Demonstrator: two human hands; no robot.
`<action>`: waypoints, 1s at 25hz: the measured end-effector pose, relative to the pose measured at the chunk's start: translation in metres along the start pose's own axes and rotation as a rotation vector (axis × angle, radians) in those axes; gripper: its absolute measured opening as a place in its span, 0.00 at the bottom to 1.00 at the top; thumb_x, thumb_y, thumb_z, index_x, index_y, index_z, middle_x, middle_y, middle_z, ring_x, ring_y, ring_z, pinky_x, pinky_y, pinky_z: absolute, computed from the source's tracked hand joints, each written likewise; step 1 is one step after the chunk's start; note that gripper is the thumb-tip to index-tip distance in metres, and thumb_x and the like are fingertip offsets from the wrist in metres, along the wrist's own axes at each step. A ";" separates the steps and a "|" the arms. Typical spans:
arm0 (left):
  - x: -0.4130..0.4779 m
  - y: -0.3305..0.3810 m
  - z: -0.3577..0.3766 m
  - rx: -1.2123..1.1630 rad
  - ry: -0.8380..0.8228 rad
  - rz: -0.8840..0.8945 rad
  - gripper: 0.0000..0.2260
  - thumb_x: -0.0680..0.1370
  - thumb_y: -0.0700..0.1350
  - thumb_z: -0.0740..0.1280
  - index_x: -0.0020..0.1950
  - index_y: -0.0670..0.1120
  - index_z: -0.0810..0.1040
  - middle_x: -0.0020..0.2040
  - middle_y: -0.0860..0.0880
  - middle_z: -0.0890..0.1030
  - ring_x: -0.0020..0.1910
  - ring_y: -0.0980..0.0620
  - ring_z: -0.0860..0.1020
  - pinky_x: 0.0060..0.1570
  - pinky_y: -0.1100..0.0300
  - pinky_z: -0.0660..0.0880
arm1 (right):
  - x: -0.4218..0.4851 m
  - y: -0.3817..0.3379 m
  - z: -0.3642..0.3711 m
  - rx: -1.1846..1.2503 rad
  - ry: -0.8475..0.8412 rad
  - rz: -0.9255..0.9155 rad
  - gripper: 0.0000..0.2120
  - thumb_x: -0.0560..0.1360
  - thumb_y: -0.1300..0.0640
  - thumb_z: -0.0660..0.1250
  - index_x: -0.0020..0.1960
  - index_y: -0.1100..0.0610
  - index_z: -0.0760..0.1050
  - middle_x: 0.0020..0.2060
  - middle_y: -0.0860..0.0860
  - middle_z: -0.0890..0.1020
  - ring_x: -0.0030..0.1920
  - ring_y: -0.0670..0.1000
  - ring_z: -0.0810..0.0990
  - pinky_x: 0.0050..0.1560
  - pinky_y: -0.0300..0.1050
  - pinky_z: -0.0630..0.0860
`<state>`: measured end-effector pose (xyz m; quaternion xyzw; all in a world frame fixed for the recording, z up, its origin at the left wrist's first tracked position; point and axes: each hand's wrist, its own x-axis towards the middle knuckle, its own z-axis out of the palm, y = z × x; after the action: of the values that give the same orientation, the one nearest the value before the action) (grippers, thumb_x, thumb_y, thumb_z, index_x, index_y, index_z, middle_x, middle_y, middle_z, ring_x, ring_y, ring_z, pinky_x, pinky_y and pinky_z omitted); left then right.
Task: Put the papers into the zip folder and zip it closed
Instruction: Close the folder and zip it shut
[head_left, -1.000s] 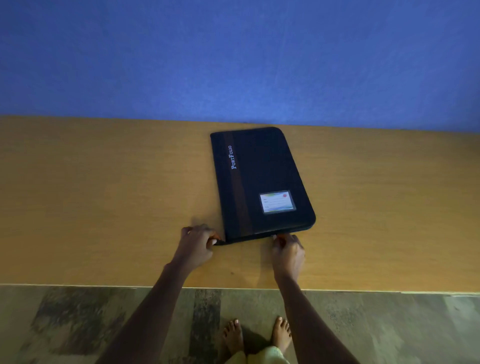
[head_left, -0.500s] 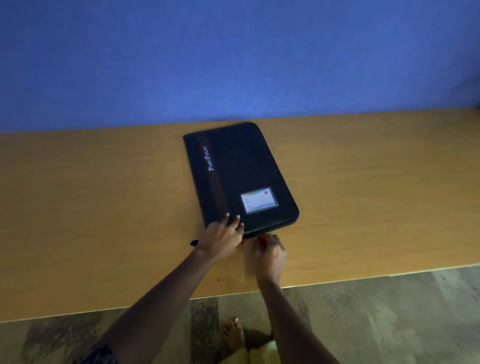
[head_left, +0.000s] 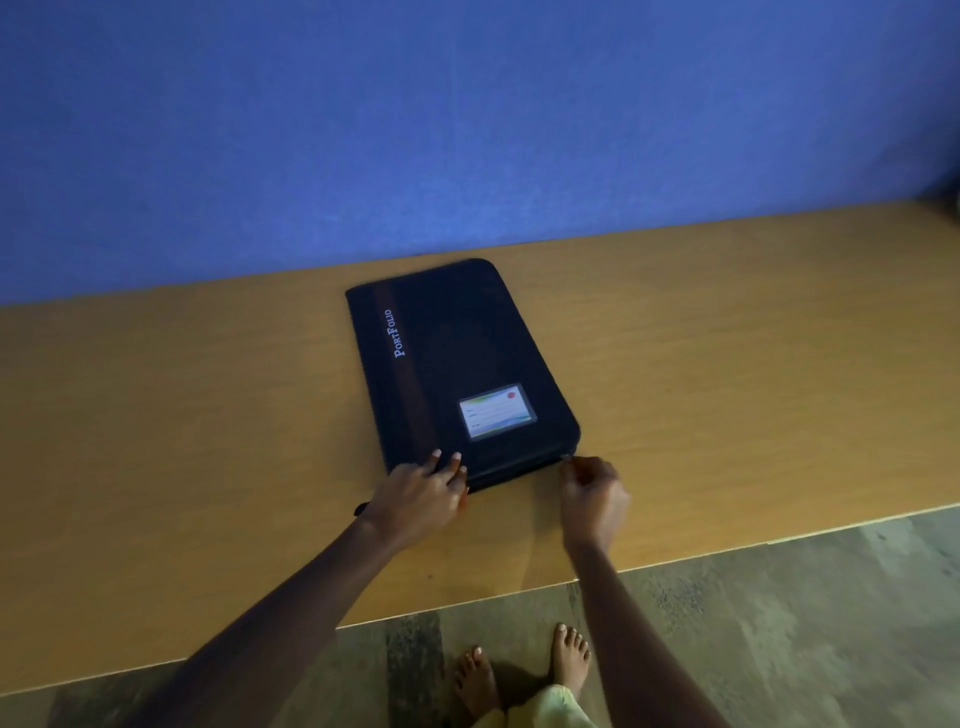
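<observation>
A black zip folder (head_left: 457, 358) marked "PortFolio" lies shut and flat on the wooden table (head_left: 727, 374), with a small name card near its front right corner. My left hand (head_left: 418, 493) presses straight fingers on the folder's front left corner. My right hand (head_left: 592, 496) pinches the zipper pull (head_left: 565, 458) at the front right corner of the folder. No papers are in sight.
A blue wall (head_left: 467, 130) runs along the back of the table. The table's front edge (head_left: 519, 590) crosses the view at a slant, with tiled floor and my bare feet (head_left: 519, 670) below it.
My right hand has slid the zipper pull rightward along the folder's front edge to its right corner. My left hand moved from the folder's corner tab onto the cover. The view has swung.
</observation>
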<state>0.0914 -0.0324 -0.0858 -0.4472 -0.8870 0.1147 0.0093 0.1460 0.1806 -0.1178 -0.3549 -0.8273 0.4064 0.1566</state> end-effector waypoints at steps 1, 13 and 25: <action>-0.005 -0.001 0.004 -0.004 0.030 0.014 0.14 0.69 0.46 0.76 0.52 0.41 0.84 0.53 0.41 0.84 0.48 0.42 0.84 0.23 0.56 0.77 | 0.013 0.003 -0.007 -0.046 0.002 -0.018 0.04 0.72 0.62 0.71 0.45 0.63 0.82 0.41 0.58 0.84 0.36 0.55 0.80 0.36 0.43 0.75; 0.093 0.010 -0.021 -0.367 0.198 -0.090 0.18 0.79 0.55 0.58 0.61 0.47 0.78 0.60 0.49 0.79 0.60 0.49 0.77 0.60 0.49 0.74 | 0.083 0.031 -0.021 -0.130 -0.267 -0.404 0.12 0.66 0.70 0.71 0.46 0.58 0.83 0.41 0.55 0.84 0.41 0.56 0.83 0.43 0.46 0.79; 0.217 -0.015 0.020 -0.360 0.170 0.097 0.13 0.82 0.50 0.55 0.49 0.46 0.76 0.48 0.49 0.76 0.53 0.50 0.74 0.74 0.51 0.56 | 0.135 0.042 -0.010 -0.095 -0.421 -0.581 0.04 0.70 0.56 0.70 0.44 0.50 0.82 0.40 0.49 0.80 0.44 0.48 0.72 0.42 0.41 0.72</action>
<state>-0.0525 0.1277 -0.1205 -0.4920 -0.8665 -0.0837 -0.0017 0.0763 0.3002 -0.1482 -0.0204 -0.9256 0.3703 0.0752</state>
